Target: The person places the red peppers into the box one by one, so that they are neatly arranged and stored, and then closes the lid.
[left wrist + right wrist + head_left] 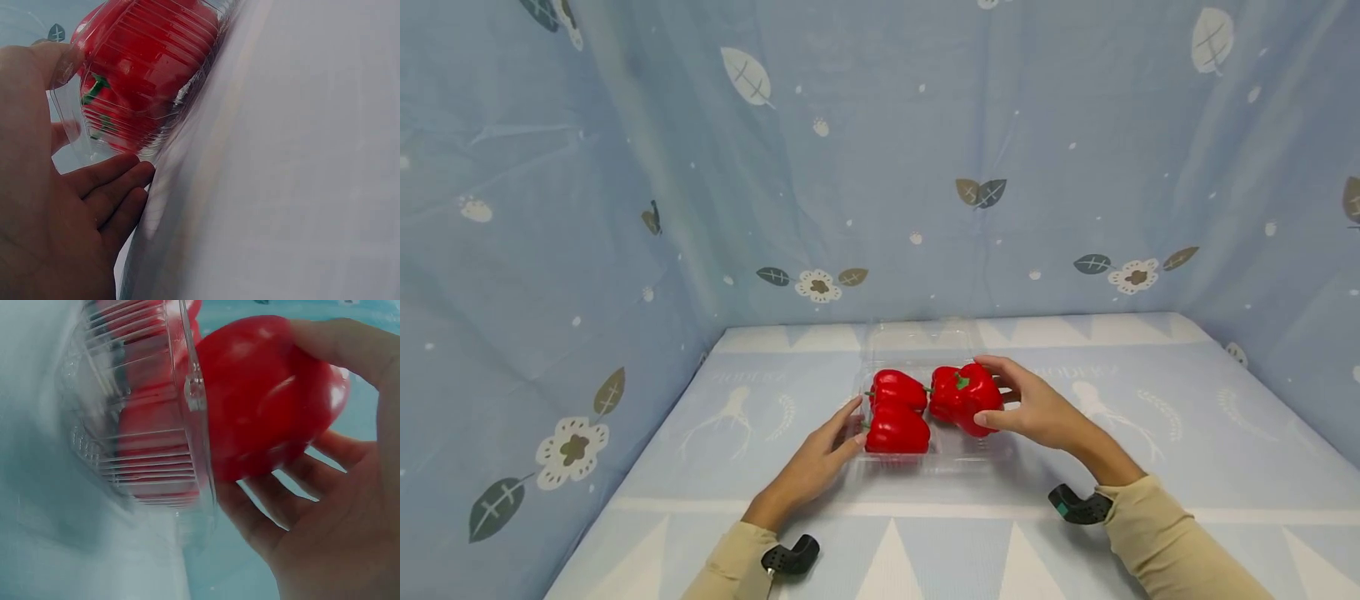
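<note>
A clear plastic clamshell box (pixel 955 457) stands on the table with red bell peppers in it. Two of them, a rear pepper (pixel 897 387) and a front pepper (pixel 897 429), lie on the left side. Over the right part, my right hand (pixel 1033 410) grips another bell pepper (pixel 269 400) between thumb and fingers. That pepper overlaps the box's right rim in the right wrist view and partly hides one more pepper (pixel 942 392) behind it. My left hand (pixel 816 462) touches the box's left side, thumb at the rim and fingers (pixel 119 187) extended along the wall.
The box's clear lid (pixel 921 337) lies folded back toward the rear. A patterned cloth covers the table (pixel 715 467), and a blue leaf-print curtain (pixel 880 167) hangs behind and at both sides. Each wrist wears a black band (pixel 1078 505).
</note>
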A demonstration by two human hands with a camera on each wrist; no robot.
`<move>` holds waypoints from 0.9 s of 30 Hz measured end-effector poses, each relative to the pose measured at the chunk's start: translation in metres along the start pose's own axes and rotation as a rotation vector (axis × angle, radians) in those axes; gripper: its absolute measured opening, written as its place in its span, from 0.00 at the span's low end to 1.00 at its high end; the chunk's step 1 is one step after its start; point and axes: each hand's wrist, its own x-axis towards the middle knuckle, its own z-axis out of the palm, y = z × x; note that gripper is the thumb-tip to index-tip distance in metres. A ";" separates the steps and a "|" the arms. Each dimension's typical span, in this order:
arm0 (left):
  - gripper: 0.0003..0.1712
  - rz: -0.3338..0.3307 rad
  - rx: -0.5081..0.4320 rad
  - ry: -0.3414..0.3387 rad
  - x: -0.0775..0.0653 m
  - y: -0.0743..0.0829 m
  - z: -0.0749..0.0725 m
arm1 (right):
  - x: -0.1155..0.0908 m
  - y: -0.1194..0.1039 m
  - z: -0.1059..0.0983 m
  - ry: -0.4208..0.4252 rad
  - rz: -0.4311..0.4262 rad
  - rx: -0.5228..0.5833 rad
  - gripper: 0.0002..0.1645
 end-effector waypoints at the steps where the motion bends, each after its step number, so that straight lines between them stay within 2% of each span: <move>1: 0.39 0.002 0.001 0.000 0.000 0.000 0.000 | 0.000 -0.001 0.001 -0.009 0.004 -0.015 0.47; 4: 0.39 0.000 -0.003 -0.003 0.000 0.001 0.000 | -0.001 -0.004 0.003 -0.026 0.002 -0.059 0.47; 9: 0.38 -0.001 -0.008 0.003 0.000 0.000 0.000 | 0.000 -0.008 0.007 -0.033 -0.055 -0.129 0.46; 27: 0.39 0.002 -0.003 -0.004 0.001 -0.002 -0.001 | 0.001 -0.012 0.010 -0.106 -0.071 -0.207 0.45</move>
